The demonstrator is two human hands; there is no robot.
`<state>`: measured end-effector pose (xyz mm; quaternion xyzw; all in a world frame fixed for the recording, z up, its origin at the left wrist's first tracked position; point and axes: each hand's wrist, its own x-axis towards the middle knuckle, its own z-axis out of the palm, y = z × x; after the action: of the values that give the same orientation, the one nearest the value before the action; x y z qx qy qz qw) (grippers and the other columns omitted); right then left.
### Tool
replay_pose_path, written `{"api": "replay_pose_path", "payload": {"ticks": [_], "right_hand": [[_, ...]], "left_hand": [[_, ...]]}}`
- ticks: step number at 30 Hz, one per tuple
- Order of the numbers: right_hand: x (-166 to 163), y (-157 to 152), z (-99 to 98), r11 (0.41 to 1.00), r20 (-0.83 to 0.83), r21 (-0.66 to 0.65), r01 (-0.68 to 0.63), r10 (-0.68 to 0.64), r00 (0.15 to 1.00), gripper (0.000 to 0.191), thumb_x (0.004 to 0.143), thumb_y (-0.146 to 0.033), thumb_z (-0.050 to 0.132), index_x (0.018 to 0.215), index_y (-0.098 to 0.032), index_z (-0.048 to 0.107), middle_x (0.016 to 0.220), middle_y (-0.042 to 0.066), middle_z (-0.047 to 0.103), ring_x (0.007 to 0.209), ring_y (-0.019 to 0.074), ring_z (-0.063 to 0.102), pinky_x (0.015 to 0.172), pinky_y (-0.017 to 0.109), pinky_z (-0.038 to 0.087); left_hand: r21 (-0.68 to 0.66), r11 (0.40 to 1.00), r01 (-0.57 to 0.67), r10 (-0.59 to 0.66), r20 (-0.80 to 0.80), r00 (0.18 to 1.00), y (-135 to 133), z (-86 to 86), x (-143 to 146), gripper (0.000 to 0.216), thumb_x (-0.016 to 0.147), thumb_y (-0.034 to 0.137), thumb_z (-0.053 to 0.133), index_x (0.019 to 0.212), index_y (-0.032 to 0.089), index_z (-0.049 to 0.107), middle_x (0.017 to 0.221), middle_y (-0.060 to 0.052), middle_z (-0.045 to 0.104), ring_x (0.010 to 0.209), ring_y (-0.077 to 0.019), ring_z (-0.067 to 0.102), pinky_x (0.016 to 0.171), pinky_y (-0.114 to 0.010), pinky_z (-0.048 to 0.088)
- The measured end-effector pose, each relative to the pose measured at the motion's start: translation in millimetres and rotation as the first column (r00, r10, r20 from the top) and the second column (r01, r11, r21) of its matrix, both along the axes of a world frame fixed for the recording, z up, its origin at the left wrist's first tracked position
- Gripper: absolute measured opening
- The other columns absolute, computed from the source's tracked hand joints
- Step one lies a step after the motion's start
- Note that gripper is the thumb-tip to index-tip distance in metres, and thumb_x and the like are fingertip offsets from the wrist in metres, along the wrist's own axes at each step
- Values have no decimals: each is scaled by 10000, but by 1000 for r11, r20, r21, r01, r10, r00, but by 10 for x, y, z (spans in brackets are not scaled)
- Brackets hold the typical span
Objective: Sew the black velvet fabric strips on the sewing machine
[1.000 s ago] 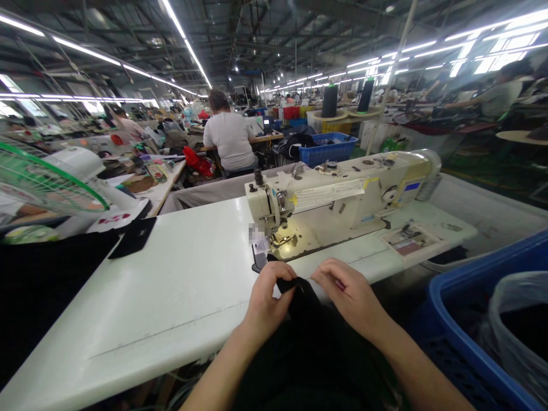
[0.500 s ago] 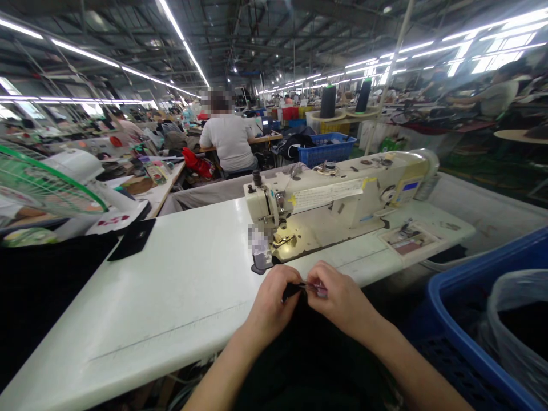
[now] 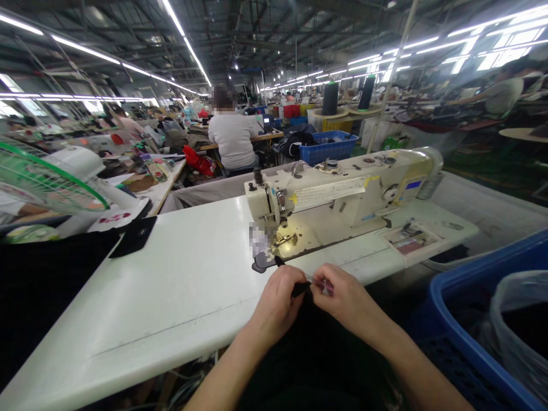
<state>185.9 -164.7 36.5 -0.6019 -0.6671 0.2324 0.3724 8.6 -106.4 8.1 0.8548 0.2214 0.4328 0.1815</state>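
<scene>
My left hand (image 3: pixel 280 297) is closed in a pinch on black fabric (image 3: pixel 299 289) in front of the sewing machine. A dark end of the fabric sticks up past its knuckles. Beside it, my right hand (image 3: pixel 338 288) is closed around small thread snips (image 3: pixel 327 285) with a pinkish handle. Their thin metal tips point left, close to the fabric. The fingers partly hide the snips. More black cloth hangs below both hands over my lap. The sewing machine (image 3: pixel 325 188) stands just beyond, its needle area lit yellow.
The white sewing table (image 3: pixel 184 274) extends left, with a black fabric piece (image 3: pixel 133 237) near its far edge. A green-rimmed fan (image 3: pixel 55 177) is at the left. A blue basket (image 3: pixel 445 308) stands close on my right. Another person (image 3: pixel 233 137) sits ahead, facing away.
Both hands have shifted slightly right. The snips have turned so that their metal tips show more clearly, and the fabric's dark end now stands above my left hand.
</scene>
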Motion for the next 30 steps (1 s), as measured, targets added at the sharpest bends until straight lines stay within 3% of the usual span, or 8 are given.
{"api": "replay_pose_path", "payload": {"ticks": [4, 7, 11, 15, 24, 30], "right_hand": [[51, -72, 70, 969, -301, -186, -164, 102, 948, 88, 840, -230, 569, 766, -205, 528, 632, -63, 463, 572, 103, 447, 533, 217, 375], [84, -84, 94, 981, -359, -155, -115, 53, 932, 181, 919, -317, 523, 776, -206, 519, 638, -57, 461, 572, 105, 452, 532, 219, 387], [54, -48, 76, 999, -234, 9, 37, -34, 972, 241, 959, -337, 485, 764, -211, 550, 708, -19, 555, 648, 134, 523, 603, 252, 421], [-10, -26, 45, 994, -130, 111, -8, 23, 991, 64, 901, -230, 567, 888, -216, 627, 882, 9, 640, 702, 136, 552, 623, 257, 425], [-47, 10, 28, 981, 93, 195, -21, 3, 996, 124, 824, -107, 531, 759, -213, 530, 750, -19, 551, 684, 134, 544, 636, 259, 399], [5, 45, -3, 952, 219, 302, -49, -19, 976, 150, 820, -84, 494, 745, -213, 512, 747, -8, 544, 679, 139, 543, 643, 260, 388]], "left_hand": [[-67, 994, -81, 83, 27, 996, 37, -3, -51, 216, 857, 44, 543, 982, 219, 530, 918, -36, 637, 851, -178, 625, 749, -314, 521], [-92, 993, -76, 86, 122, 989, 35, 29, -67, 196, 860, 57, 575, 948, 222, 518, 896, -19, 639, 824, -163, 632, 742, -295, 518], [-73, 997, -34, 46, 177, 983, 11, 42, -54, 215, 857, 44, 590, 919, 225, 490, 893, -16, 632, 827, -154, 626, 740, -282, 517], [-67, 998, -23, 34, 174, 984, 0, 45, -32, 217, 860, 45, 589, 924, 226, 487, 882, -16, 633, 816, -155, 621, 731, -283, 513], [-90, 996, 25, -8, 176, 984, -29, 51, 0, 223, 858, 44, 594, 947, 228, 503, 894, -20, 647, 819, -153, 630, 733, -271, 520], [-316, 948, -46, 64, 46, 997, -54, 18, 26, 212, 808, 54, 622, 938, 212, 567, 881, -8, 647, 833, -159, 625, 764, -280, 507]]}}
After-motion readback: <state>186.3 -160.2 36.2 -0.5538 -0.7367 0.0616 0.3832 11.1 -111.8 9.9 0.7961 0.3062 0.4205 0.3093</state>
